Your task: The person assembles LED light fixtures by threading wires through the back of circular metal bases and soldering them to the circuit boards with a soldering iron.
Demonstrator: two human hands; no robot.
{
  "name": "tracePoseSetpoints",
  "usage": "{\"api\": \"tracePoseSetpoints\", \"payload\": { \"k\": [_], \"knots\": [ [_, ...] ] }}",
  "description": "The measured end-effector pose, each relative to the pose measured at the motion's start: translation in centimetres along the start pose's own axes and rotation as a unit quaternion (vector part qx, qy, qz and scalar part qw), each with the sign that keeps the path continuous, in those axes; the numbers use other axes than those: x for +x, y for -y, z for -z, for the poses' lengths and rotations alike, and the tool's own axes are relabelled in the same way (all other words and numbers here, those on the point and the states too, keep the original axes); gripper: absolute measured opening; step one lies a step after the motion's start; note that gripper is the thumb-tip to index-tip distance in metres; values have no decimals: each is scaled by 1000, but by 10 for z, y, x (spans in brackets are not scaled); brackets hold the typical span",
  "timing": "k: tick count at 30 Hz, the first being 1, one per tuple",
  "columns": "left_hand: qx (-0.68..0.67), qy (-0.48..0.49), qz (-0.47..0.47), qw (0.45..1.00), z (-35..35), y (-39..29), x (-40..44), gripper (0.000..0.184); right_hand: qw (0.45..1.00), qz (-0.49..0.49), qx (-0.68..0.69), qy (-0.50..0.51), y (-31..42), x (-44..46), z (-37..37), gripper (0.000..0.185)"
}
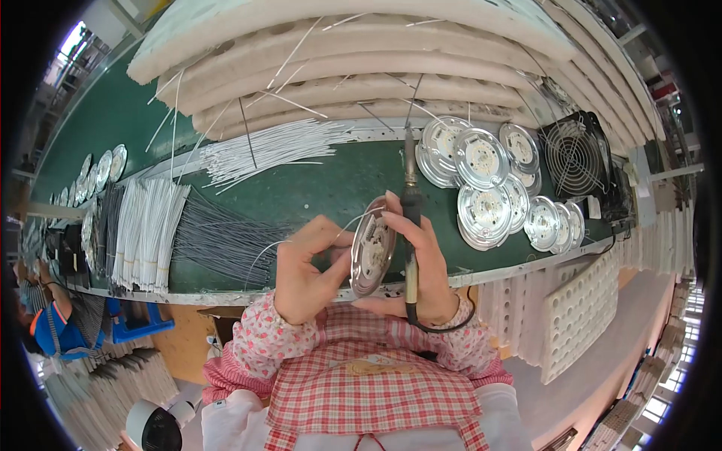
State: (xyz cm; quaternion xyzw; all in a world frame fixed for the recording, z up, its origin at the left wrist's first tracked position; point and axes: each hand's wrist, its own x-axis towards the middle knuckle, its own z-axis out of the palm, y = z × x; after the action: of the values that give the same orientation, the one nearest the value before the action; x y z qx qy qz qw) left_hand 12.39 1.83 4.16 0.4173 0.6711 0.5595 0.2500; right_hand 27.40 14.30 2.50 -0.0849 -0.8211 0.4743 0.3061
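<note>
My right hand (425, 270) is closed around a soldering iron (411, 203), its tip pointing up and away from me. Its fingers also touch the right edge of a round metal disc (372, 246), which stands tilted on edge between my hands. My left hand (307, 267) pinches at the disc's left side, its fingertips partly hidden behind the rim. A thin white wire (265, 250) curves out from the left hand, and another runs over the top of the disc. The iron's dark cable loops below my right hand.
White wires (263, 150), bundled white wires (149, 233) and grey wires (226, 237) lie left. Stacked metal discs (481, 165) and a black fan (575, 154) stand right. Foam trays (361, 45) are piled behind. A co-worker (56, 323) is at far left.
</note>
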Motion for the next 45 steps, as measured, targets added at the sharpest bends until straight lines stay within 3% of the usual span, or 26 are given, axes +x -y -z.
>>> {"api": "tracePoseSetpoints", "payload": {
  "k": [3,6,7,10,11,14,17,20,21,23,25,30,39,42,45],
  "knots": [
    [5,14,6,1000,3,11,0,10,1000,-7,-21,9,-1,0,2,100],
    [-144,21,153,977,3,19,4,11,996,-7,-87,0,-9,-2,-4,101],
    [-77,42,173,981,2,24,3,19,994,-8,-107,-3,-11,-4,-8,101],
    [137,11,127,982,-16,25,11,28,984,13,-178,-18,-22,-8,-19,101],
    [153,-34,82,984,-25,34,11,33,979,22,-203,-24,-24,-9,-23,101],
    [287,-2,64,956,-29,35,23,32,971,-76,-224,-27,-21,-10,-26,100],
    [436,-163,-50,884,-27,35,28,26,954,-66,-293,-13,-22,-1,-17,89],
    [450,-109,-95,881,2,36,16,18,950,-32,-309,-28,-32,-9,10,61],
    [436,-103,-114,887,6,33,15,10,967,-37,-249,-31,-32,-14,22,51],
    [419,-64,-135,896,9,30,9,11,990,-49,-126,-38,-30,-21,41,32],
    [396,-37,-152,905,7,27,7,17,995,-72,-64,-16,-29,-21,46,26],
    [346,-13,-184,920,-1,37,7,17,997,-54,-26,54,-28,-16,50,23],
    [326,-3,-180,928,-8,49,10,16,995,-82,-20,61,-25,-8,45,20],
    [359,-1,-196,912,-9,48,12,15,968,-236,39,76,-14,-4,50,20],
    [381,15,-234,894,-11,49,13,17,960,-257,80,75,-16,5,52,23]
  ]
}}
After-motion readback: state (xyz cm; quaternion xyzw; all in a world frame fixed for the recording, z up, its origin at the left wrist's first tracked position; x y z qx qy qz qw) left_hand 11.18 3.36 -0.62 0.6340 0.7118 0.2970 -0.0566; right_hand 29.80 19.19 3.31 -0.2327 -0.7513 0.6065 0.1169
